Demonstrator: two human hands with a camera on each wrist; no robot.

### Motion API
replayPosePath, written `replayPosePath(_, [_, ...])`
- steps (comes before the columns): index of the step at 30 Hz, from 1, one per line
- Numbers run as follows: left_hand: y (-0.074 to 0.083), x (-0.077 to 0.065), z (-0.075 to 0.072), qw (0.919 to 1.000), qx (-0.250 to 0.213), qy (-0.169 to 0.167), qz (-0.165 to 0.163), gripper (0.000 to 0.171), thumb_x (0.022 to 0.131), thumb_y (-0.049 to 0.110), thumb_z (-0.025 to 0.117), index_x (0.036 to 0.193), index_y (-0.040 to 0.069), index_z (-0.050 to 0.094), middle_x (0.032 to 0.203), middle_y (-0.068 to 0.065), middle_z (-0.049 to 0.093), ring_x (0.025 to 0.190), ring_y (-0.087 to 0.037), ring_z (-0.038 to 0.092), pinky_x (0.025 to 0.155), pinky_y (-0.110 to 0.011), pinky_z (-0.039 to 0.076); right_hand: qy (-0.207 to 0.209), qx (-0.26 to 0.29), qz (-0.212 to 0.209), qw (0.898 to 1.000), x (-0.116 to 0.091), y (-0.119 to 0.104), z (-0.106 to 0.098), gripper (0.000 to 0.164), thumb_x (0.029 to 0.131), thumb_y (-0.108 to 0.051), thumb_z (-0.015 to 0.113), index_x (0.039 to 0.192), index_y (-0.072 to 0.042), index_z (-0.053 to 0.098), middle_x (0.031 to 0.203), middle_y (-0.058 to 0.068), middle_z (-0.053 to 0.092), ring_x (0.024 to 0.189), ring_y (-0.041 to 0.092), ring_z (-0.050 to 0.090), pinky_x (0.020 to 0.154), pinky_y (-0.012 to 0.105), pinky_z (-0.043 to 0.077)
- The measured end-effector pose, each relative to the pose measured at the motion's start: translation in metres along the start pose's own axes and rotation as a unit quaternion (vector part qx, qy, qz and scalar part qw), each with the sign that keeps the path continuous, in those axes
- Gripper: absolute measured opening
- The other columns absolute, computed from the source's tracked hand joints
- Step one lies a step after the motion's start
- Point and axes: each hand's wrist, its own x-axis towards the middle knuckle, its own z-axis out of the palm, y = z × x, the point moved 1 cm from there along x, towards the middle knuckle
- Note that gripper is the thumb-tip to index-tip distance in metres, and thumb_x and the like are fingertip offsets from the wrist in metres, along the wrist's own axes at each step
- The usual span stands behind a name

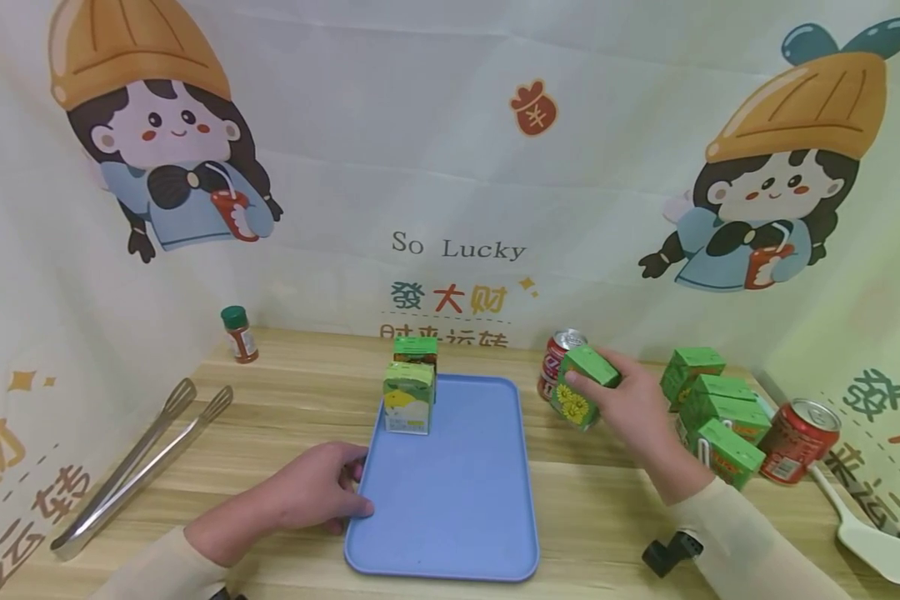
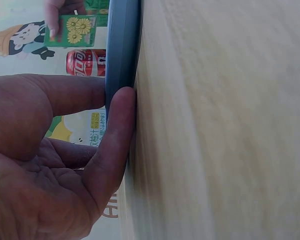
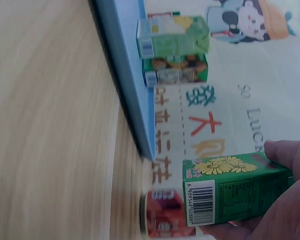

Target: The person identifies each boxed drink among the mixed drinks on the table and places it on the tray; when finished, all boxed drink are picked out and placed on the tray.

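My right hand [image 1: 633, 404] grips a green drink carton [image 1: 574, 398] printed with yellow flowers, tilted and held above the table. In the right wrist view the carton's barcode side [image 3: 200, 202] faces the camera. Just behind it stands a red soda can [image 1: 549, 367], partly covered by the carton. My left hand [image 1: 322, 487] pinches the left rim of a blue tray [image 1: 450, 500], thumb over the edge. At the tray's far left corner stand two drink cartons: a light green one with a yellow fruit picture [image 1: 408, 404] in front, and a darker green one [image 1: 416, 344] behind.
Several green cartons [image 1: 727, 417] cluster at the right, beside another red can [image 1: 801, 442] and a white spatula [image 1: 881, 546]. Metal tongs [image 1: 138, 471] lie at the left, with a green-capped spice jar [image 1: 240, 335] behind them. A printed cloth [image 1: 330, 208] backs the table.
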Motion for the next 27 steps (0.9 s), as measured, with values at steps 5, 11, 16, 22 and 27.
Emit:
replayPosePath(5, [-0.001,0.001,0.000,1.0000,-0.002,0.001,-0.004,0.076,0.088,-0.002,0.090,0.150,-0.021,0.050,0.105,-0.011,0.065,0.080,-0.022,0.070,0.059,-0.036,0.070,-0.037,0.053,-0.015,0.998,-0.009,-0.009,0.013,0.067,0.101,-0.031,0.086,0.158,-0.008,0.061,0.140,0.025,0.068,0.117,0.035,0.070,0.087,0.028,0.065])
replayPosePath(11, [-0.001,0.000,0.000,0.9999,-0.003,0.005,-0.011,0.079,0.088,-0.002,0.090,0.152,-0.021,0.048,0.107,-0.011,0.064,0.082,-0.022,0.070,0.059,-0.036,0.071,-0.100,0.103,-0.029,0.989,-0.019,-0.021,0.034,0.064,0.100,-0.021,0.086,0.158,-0.008,0.061,0.140,0.022,0.067,0.118,0.032,0.069,0.089,0.032,0.064])
replayPosePath(16, [-0.001,-0.001,-0.001,1.0000,-0.002,0.007,-0.006,0.080,0.088,-0.002,0.090,0.152,-0.021,0.048,0.107,-0.011,0.064,0.081,-0.022,0.070,0.059,-0.036,0.070,-0.145,0.129,-0.050,0.980,-0.026,-0.032,0.052,0.058,0.099,-0.019,0.088,0.153,-0.010,0.067,0.135,0.017,0.070,0.117,0.029,0.070,0.094,0.035,0.066])
replayPosePath(22, [-0.001,-0.002,0.000,1.0000,-0.001,0.007,0.002,0.079,0.087,-0.003,0.090,0.152,-0.022,0.048,0.106,-0.011,0.064,0.079,-0.023,0.070,0.058,-0.035,0.070,-0.176,0.133,-0.070,0.973,-0.031,-0.045,0.073,0.058,0.097,-0.019,0.090,0.150,-0.010,0.069,0.133,0.012,0.072,0.113,0.026,0.072,0.094,0.036,0.067])
replayPosePath(27, [-0.002,0.000,0.001,1.0000,-0.003,0.007,0.003,0.080,0.087,-0.002,0.090,0.152,-0.022,0.047,0.106,-0.011,0.065,0.078,-0.022,0.070,0.058,-0.036,0.070,-0.207,0.131,-0.075,0.967,-0.032,-0.050,0.090,0.057,0.096,-0.018,0.090,0.149,-0.010,0.070,0.133,0.012,0.073,0.111,0.024,0.073,0.093,0.035,0.067])
